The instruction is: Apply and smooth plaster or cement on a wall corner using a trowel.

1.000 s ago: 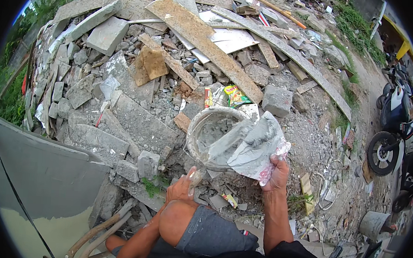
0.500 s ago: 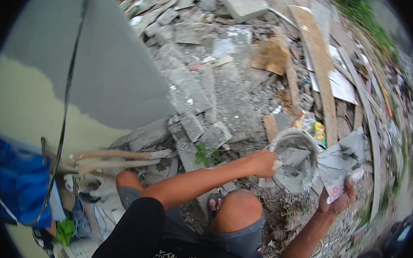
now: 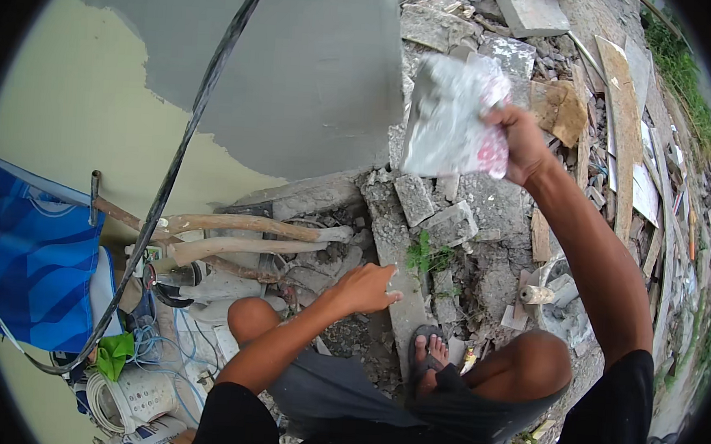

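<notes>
My right hand (image 3: pixel 523 144) grips the edge of a floppy sheet (image 3: pixel 451 126), silvery white with pink print. Wet grey mortar smears it, and motion blurs it. It is raised in front of the grey-coated part of the wall (image 3: pixel 300 64). My left hand (image 3: pixel 368 289) is low over the rubble beside my knee, index finger and thumb apart, with nothing seen in it. Near my right knee, a bucket (image 3: pixel 545 270) of grey mortar is partly hidden by my right forearm. The pale round end of a tool handle (image 3: pixel 537 295) sticks out over its rim.
Broken concrete (image 3: pixel 531 10), stones and long boards (image 3: pixel 622 124) cover the ground ahead and right. Wooden poles (image 3: pixel 244 240) lie at the wall's foot. A black cable (image 3: pixel 190 126) hangs across the left side. Blue cloth (image 3: pixel 44 256) and a coiled hose (image 3: pixel 104 402) are at left.
My right hand has lifted the mortar-smeared sheet from beside the bucket up toward the wall. My left hand has left the bucket and moved left. The view has turned left.
</notes>
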